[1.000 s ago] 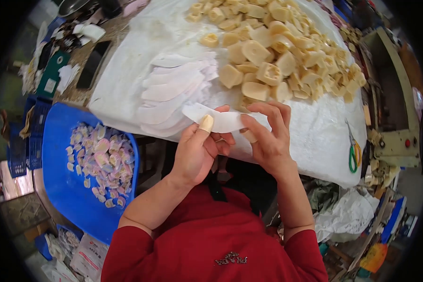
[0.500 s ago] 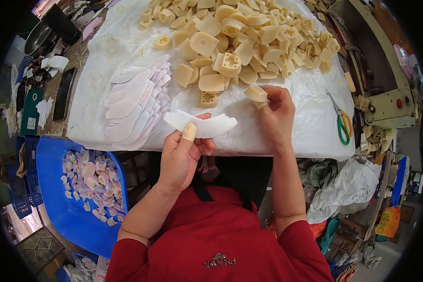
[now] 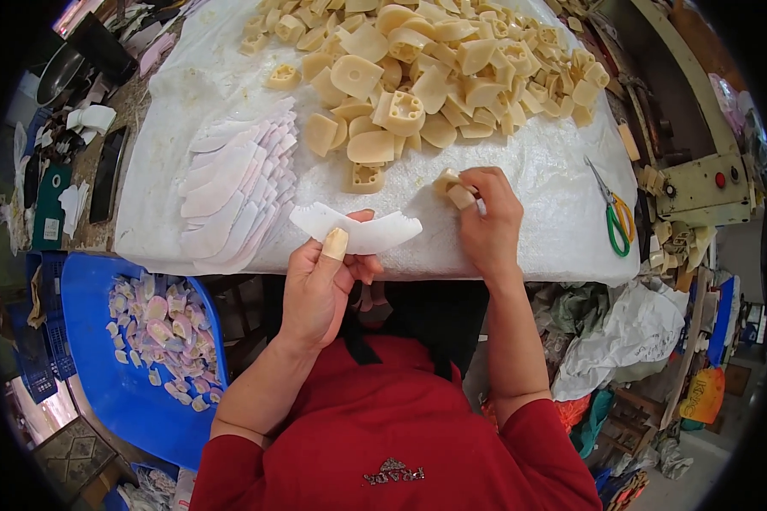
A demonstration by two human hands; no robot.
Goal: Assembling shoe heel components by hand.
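My left hand (image 3: 309,294) pinches a white curved strip (image 3: 392,232) with jagged ends, the thumb on top and fingers beneath. That thumb wears a cream cover (image 3: 335,244). To its right, just above the white-covered table, my right hand (image 3: 493,223) is closed on a cream plastic shoe heel (image 3: 452,189), partly hidden by the fingers. The strip and the held heel are apart. A fanned stack of similar white and pale pink pieces (image 3: 230,192) lies left of the strip. Beyond both hands is a large pile of cream heels (image 3: 435,85).
Green-and-orange-handled scissors (image 3: 615,223) lie at the table's right side. A blue tub (image 3: 94,349) at lower left holds many small covered pieces. A machine with a red button (image 3: 706,194) stands at right. A dark phone (image 3: 108,175) rests on the left bench.
My right hand has shifted slightly, turning and lowering the heel toward the table. My left hand keeps its hold on the strip. The whole view has moved a little.
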